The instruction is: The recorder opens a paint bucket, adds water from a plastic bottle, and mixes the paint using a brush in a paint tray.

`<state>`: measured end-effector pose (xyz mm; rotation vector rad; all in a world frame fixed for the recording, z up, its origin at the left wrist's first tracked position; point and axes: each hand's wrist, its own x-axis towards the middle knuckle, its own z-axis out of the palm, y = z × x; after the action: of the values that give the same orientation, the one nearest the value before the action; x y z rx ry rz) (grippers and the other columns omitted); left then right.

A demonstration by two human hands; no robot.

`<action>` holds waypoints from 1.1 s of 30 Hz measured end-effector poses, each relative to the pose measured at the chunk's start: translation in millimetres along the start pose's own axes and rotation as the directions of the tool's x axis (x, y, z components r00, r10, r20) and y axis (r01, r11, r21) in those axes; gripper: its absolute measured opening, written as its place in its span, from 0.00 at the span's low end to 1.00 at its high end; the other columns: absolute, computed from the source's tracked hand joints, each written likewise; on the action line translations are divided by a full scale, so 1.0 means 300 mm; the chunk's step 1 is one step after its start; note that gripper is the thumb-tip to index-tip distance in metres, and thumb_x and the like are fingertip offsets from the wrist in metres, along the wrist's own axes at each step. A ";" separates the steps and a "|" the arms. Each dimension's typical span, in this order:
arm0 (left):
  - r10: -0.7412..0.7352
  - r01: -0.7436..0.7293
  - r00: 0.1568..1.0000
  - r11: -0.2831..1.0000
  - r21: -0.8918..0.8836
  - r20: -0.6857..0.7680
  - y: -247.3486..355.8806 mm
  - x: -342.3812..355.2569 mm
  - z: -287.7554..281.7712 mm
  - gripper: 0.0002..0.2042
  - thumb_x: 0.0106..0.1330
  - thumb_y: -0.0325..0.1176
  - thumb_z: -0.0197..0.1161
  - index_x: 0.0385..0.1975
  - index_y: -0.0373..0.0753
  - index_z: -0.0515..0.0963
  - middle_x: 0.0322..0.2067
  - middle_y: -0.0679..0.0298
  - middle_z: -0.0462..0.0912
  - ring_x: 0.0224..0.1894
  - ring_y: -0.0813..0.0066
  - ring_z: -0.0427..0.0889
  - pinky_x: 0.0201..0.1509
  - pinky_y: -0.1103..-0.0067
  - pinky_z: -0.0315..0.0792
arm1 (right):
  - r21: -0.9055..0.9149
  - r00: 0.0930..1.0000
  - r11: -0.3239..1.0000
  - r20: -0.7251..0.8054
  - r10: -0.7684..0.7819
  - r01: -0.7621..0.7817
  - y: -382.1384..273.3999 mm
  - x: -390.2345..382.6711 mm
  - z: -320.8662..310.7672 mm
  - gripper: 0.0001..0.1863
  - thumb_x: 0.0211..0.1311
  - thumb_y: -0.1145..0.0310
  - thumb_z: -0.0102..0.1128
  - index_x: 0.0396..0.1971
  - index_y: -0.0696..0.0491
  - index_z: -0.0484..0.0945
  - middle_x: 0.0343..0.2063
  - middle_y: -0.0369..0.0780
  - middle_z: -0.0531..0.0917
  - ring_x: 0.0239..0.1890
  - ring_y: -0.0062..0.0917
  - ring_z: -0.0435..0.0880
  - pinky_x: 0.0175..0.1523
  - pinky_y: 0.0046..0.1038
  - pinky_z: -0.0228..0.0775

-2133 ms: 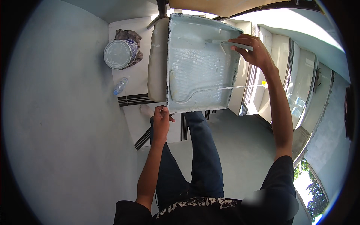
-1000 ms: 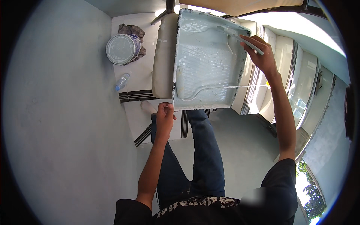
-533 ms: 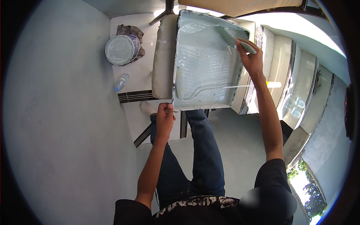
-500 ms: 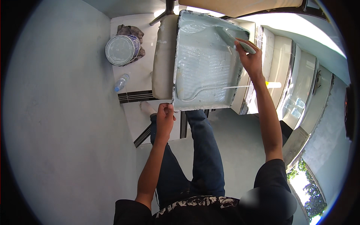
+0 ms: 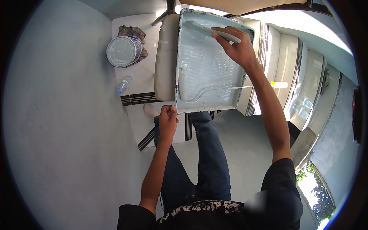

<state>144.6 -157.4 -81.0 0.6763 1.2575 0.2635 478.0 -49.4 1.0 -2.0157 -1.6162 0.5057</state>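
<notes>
A large paint tray (image 5: 212, 68) with a ribbed slope and pale blue-grey paint is in front of me. My left hand (image 5: 168, 117) is closed with fingertips on the tray's near left corner. Over the far part of the tray, my right hand (image 5: 237, 44) grips a long, flat, pale paint-coated tool (image 5: 205, 28); its exact kind is unclear. The tool's far end reaches into the paint at the back left. A paint roller (image 5: 183, 85) lies along the tray's left wall. Its bent wire crosses the near edge of the ribs, and the white-and-yellow handle (image 5: 280, 84) sticks out past the right rim.
On the tiled step at the left stand a paint bucket (image 5: 122, 51) against a dark cloth (image 5: 132, 32), and a plastic bottle (image 5: 124, 84) lying down. A beige padded seat (image 5: 165, 65) is beside the tray. Stairs (image 5: 283, 65) are on the right, a wall (image 5: 57, 115) on the left.
My right hand has swung left over the tray with the flat tool, whose end now lies at the back left corner. My left hand stays at the tray's corner.
</notes>
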 end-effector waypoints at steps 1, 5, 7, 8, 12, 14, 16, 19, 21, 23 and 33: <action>0.003 -0.003 1.000 1.000 0.006 -0.008 0.001 -0.002 0.001 0.13 0.76 0.43 0.54 0.41 0.38 0.71 0.30 0.71 0.74 0.25 0.87 0.69 0.29 0.85 0.68 | -0.045 0.997 0.997 0.052 -0.057 0.060 -0.018 0.002 -0.009 0.12 0.61 0.67 0.68 0.44 0.52 0.86 0.30 0.41 0.85 0.23 0.27 0.80 0.30 0.28 0.74; 0.012 -0.011 1.000 1.000 0.025 -0.014 -0.006 0.002 0.000 0.15 0.75 0.45 0.55 0.40 0.37 0.70 0.29 0.69 0.76 0.27 0.85 0.71 0.30 0.84 0.69 | -0.067 0.980 0.985 0.134 -0.147 0.157 -0.014 -0.043 -0.096 0.14 0.58 0.71 0.70 0.46 0.51 0.86 0.28 0.40 0.82 0.26 0.30 0.80 0.35 0.31 0.73; -0.001 0.002 1.000 1.000 0.030 -0.021 0.006 -0.004 -0.006 0.15 0.75 0.45 0.56 0.40 0.37 0.70 0.28 0.69 0.75 0.26 0.85 0.71 0.30 0.84 0.69 | -0.067 0.977 0.988 0.172 -0.124 0.137 -0.021 -0.090 -0.125 0.15 0.58 0.71 0.70 0.46 0.51 0.86 0.28 0.40 0.82 0.26 0.30 0.80 0.35 0.31 0.74; -0.013 0.014 1.000 0.999 0.034 -0.018 0.013 -0.007 -0.002 0.15 0.75 0.44 0.56 0.40 0.37 0.70 0.28 0.69 0.75 0.26 0.85 0.71 0.29 0.84 0.69 | -0.077 0.973 0.990 0.208 -0.096 0.115 -0.020 -0.110 -0.149 0.15 0.57 0.72 0.70 0.46 0.51 0.86 0.28 0.40 0.82 0.26 0.30 0.80 0.34 0.31 0.74; 0.018 -0.017 0.999 1.000 0.016 -0.032 0.000 -0.001 0.000 0.15 0.75 0.45 0.56 0.39 0.37 0.70 0.27 0.69 0.75 0.25 0.85 0.70 0.29 0.84 0.68 | -0.124 0.977 0.992 0.213 0.005 0.022 0.051 -0.194 -0.158 0.15 0.57 0.73 0.69 0.46 0.51 0.85 0.29 0.40 0.82 0.27 0.31 0.81 0.34 0.31 0.75; 0.011 -0.010 0.999 0.999 0.040 -0.040 0.007 -0.008 0.004 0.15 0.75 0.45 0.56 0.40 0.37 0.70 0.27 0.69 0.75 0.24 0.85 0.70 0.28 0.84 0.68 | -0.070 0.983 0.997 0.184 -0.011 0.025 0.076 -0.195 -0.159 0.16 0.56 0.73 0.69 0.46 0.51 0.85 0.30 0.40 0.83 0.28 0.31 0.82 0.35 0.31 0.75; 0.018 -0.016 0.999 0.999 0.041 -0.034 0.007 -0.001 0.005 0.15 0.75 0.45 0.56 0.40 0.37 0.70 0.27 0.68 0.75 0.24 0.84 0.70 0.28 0.84 0.68 | -0.105 0.985 0.993 0.170 -0.034 0.052 0.107 -0.176 -0.159 0.16 0.57 0.72 0.69 0.47 0.51 0.85 0.29 0.40 0.82 0.27 0.31 0.82 0.35 0.31 0.75; -0.006 0.007 1.000 0.999 0.053 -0.023 0.022 -0.012 0.010 0.15 0.75 0.45 0.55 0.40 0.37 0.70 0.26 0.70 0.75 0.23 0.85 0.70 0.28 0.85 0.67 | -0.121 0.987 0.989 0.150 -0.062 0.080 0.153 -0.146 -0.152 0.16 0.58 0.72 0.68 0.47 0.50 0.85 0.30 0.41 0.82 0.28 0.31 0.82 0.35 0.32 0.75; -0.029 0.031 0.999 0.997 0.068 -0.031 0.025 -0.015 0.010 0.15 0.75 0.46 0.55 0.40 0.39 0.71 0.25 0.72 0.74 0.22 0.86 0.69 0.27 0.85 0.67 | -0.154 0.986 0.983 0.147 -0.081 0.104 0.175 -0.127 -0.145 0.16 0.59 0.71 0.68 0.48 0.50 0.85 0.31 0.41 0.83 0.30 0.32 0.83 0.36 0.32 0.76; -0.022 0.023 0.999 0.999 0.042 -0.033 0.018 -0.008 0.009 0.15 0.76 0.46 0.54 0.40 0.38 0.71 0.25 0.70 0.76 0.21 0.86 0.70 0.28 0.85 0.67 | -0.170 0.987 0.978 0.124 -0.098 0.119 0.171 -0.117 -0.148 0.16 0.59 0.71 0.68 0.48 0.50 0.85 0.32 0.41 0.83 0.31 0.32 0.83 0.37 0.31 0.76; 0.037 -0.030 0.998 0.990 0.139 -0.048 0.028 -0.018 0.018 0.15 0.77 0.43 0.52 0.43 0.34 0.69 0.27 0.63 0.82 0.23 0.81 0.76 0.28 0.83 0.72 | -0.261 0.999 0.964 0.013 -0.043 0.045 0.187 -0.145 -0.143 0.14 0.59 0.70 0.68 0.47 0.51 0.85 0.34 0.42 0.85 0.31 0.33 0.86 0.37 0.31 0.78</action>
<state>149.3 -155.5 -70.7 0.8147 1.3221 0.2233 537.1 -107.7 1.2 -2.1610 -1.8077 0.2947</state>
